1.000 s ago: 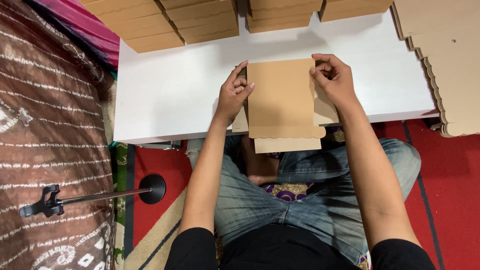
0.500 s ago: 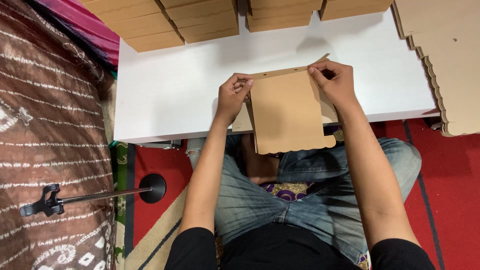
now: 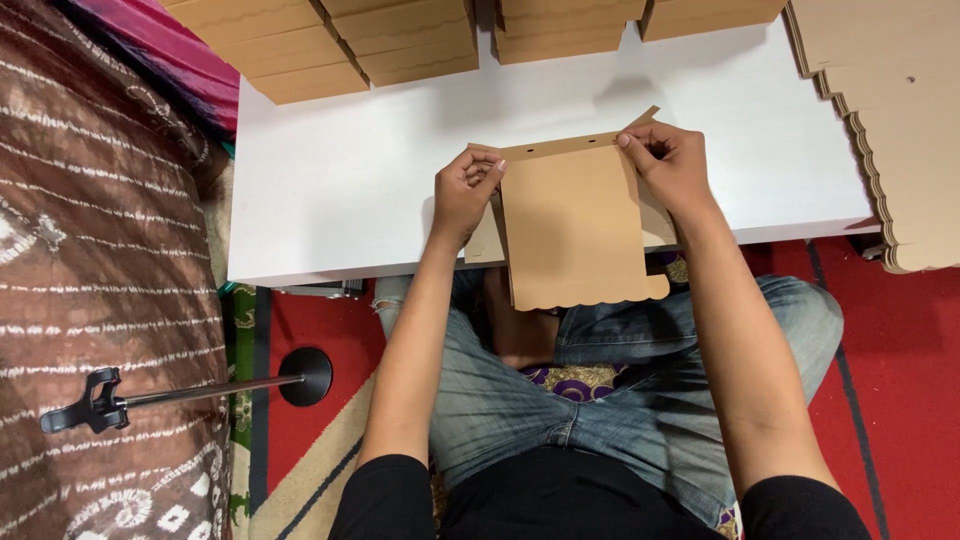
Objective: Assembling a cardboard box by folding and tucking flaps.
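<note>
Cardboard sheet [image 3: 572, 225]: flat brown piece with a scalloped lower edge and small holes along its folded top strip; it lies at the near edge of the white table [image 3: 340, 190], its lower part hanging over that edge above the person's lap.
Left hand [image 3: 463, 192]: at the sheet's top left corner, fingers curled shut and pinching the corner of the strip.
Right hand [image 3: 672, 162]: at the sheet's top right corner, fingers bent and pinching the strip between thumb and fingertips, where a small flap sticks up.
Second piece [image 3: 487, 240]: paler cardboard showing from under the sheet on its left side, also at the near edge.
Folded boxes [image 3: 330, 45]: stacked brown boxes in a row along the far edge of the table.
Flat blanks [image 3: 890, 110]: a pile of scallop-edged cardboard sheets at the table's right end, overlapping its far right corner.
Floor: red mat, with a black round-based stand [image 3: 190, 390] left of the knees.
Cloth [image 3: 90, 250]: brown patterned fabric beyond the table's left edge.
</note>
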